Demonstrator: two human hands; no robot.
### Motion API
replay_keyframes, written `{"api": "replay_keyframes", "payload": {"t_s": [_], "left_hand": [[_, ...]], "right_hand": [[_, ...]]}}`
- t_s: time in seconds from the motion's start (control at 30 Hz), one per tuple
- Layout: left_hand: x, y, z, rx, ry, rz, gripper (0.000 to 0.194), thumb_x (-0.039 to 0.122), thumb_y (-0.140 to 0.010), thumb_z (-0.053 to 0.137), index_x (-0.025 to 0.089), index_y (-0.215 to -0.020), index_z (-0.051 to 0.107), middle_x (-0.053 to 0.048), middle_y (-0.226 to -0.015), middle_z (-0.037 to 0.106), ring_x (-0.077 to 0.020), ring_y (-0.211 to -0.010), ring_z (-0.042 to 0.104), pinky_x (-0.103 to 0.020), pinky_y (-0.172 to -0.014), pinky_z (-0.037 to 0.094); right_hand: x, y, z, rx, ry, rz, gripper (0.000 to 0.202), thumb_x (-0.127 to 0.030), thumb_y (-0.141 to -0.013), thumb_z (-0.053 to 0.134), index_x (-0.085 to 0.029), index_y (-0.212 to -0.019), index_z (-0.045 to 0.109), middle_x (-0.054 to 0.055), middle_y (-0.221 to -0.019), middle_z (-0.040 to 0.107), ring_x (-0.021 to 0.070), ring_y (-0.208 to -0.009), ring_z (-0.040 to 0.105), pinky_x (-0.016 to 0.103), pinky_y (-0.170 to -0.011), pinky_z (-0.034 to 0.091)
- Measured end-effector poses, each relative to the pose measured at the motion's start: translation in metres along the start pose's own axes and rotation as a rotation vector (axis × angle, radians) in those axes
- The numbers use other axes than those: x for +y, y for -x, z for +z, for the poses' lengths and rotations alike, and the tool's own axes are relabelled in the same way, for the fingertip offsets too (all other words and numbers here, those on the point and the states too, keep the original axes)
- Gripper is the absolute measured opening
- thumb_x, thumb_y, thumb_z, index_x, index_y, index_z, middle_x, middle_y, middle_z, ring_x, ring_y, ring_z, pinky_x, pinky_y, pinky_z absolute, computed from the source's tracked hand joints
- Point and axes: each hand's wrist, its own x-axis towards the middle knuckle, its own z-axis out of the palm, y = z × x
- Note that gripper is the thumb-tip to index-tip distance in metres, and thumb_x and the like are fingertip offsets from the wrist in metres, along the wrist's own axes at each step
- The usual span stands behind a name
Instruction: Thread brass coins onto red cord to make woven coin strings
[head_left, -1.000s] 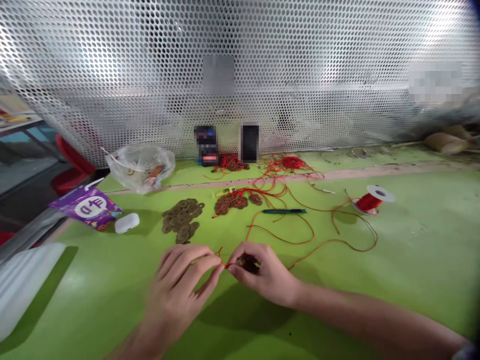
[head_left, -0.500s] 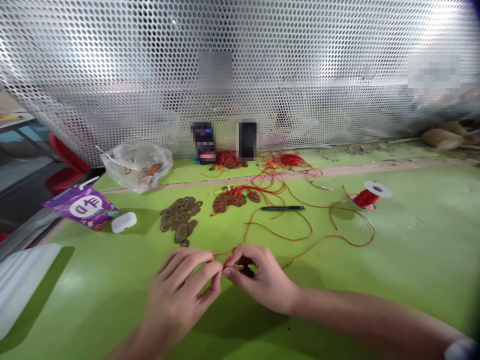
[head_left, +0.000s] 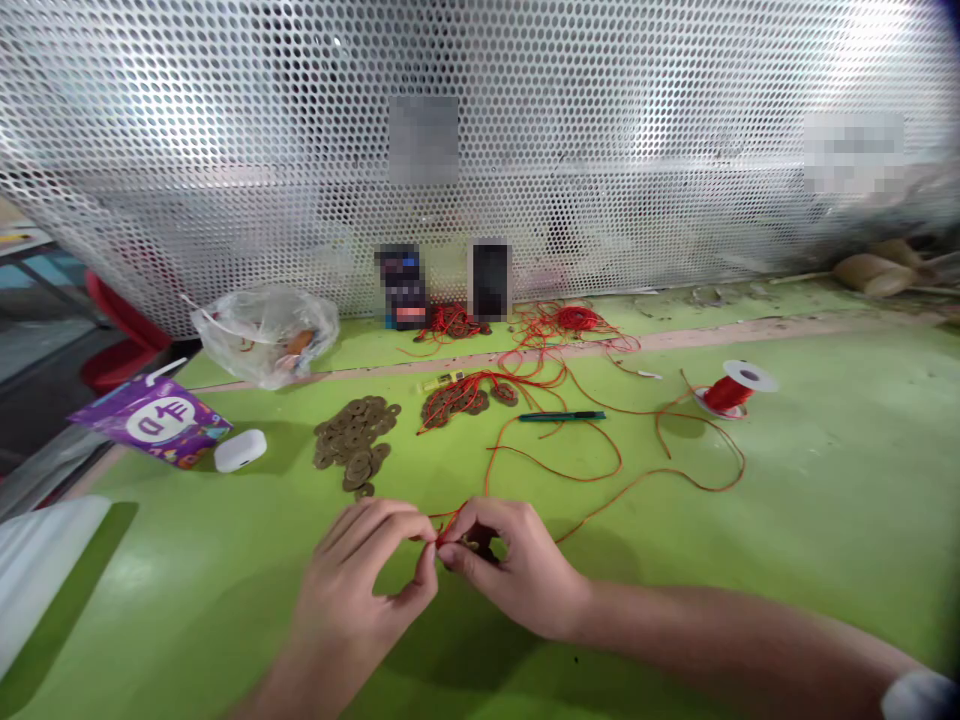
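My left hand (head_left: 371,575) pinches a piece of red cord (head_left: 451,516) between thumb and forefinger, low in the middle of the view. Right beside it, my right hand (head_left: 517,565) grips the same cord, its fingertips touching or nearly touching the left ones. A small coin-like piece, mostly hidden, shows inside the right hand's grip. Beyond my hands lie a pile of holed bronze coins (head_left: 356,435) and a bunch of coins tied with red cords (head_left: 469,395). A green pen-like tool (head_left: 562,416) rests right of that bunch.
A red cord spool (head_left: 727,393) stands at the right, with loose cord trailing from it. To the left are a purple drink carton (head_left: 169,420), a white case (head_left: 240,451) and a plastic bag (head_left: 266,335). Two phones (head_left: 403,288) lean against the perforated metal screen (head_left: 637,180).
The left thumb and forefinger now form a rounder pinch at the cord. Both hands sit slightly further left, and the whole view has shifted a little.
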Motion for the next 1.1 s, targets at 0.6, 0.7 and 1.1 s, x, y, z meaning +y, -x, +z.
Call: {"api": "replay_keyframes", "payload": {"t_s": [0.6, 0.7, 1.1], "left_hand": [[-0.002, -0.002, 0.002, -0.178, -0.031, 0.097, 0.013, 0.009, -0.088, 0.043, 0.019, -0.081, 0.049, 0.0, -0.069, 0.053, -0.0159, -0.063, 0.052, -0.026, -0.057, 0.039], [-0.003, 0.001, 0.003, -0.213, 0.07, -0.001, 0.011, 0.011, -0.09, 0.044, 0.019, -0.086, 0.051, 0.001, -0.074, 0.054, -0.015, -0.067, 0.054, -0.025, -0.06, 0.04], [-0.001, 0.001, 0.0, -0.089, 0.03, 0.057, 0.015, 0.006, -0.086, 0.045, 0.019, -0.085, 0.053, 0.0, -0.076, 0.058, -0.0147, -0.071, 0.057, -0.026, -0.064, 0.045]], "right_hand": [[0.006, -0.002, -0.009, -0.069, 0.154, -0.111, 0.003, -0.017, -0.08, 0.054, -0.017, -0.083, 0.055, 0.0, -0.07, 0.056, 0.0096, -0.059, 0.047, 0.019, -0.055, 0.038], [0.007, -0.002, -0.009, -0.08, 0.131, -0.136, 0.003, -0.017, -0.081, 0.054, -0.018, -0.084, 0.055, 0.0, -0.073, 0.059, 0.0096, -0.061, 0.05, 0.018, -0.057, 0.04], [0.011, 0.0, -0.006, -0.102, 0.187, -0.146, 0.006, -0.015, -0.077, 0.057, -0.018, -0.081, 0.052, -0.003, -0.064, 0.05, 0.0078, -0.054, 0.043, 0.017, -0.05, 0.033]]}}
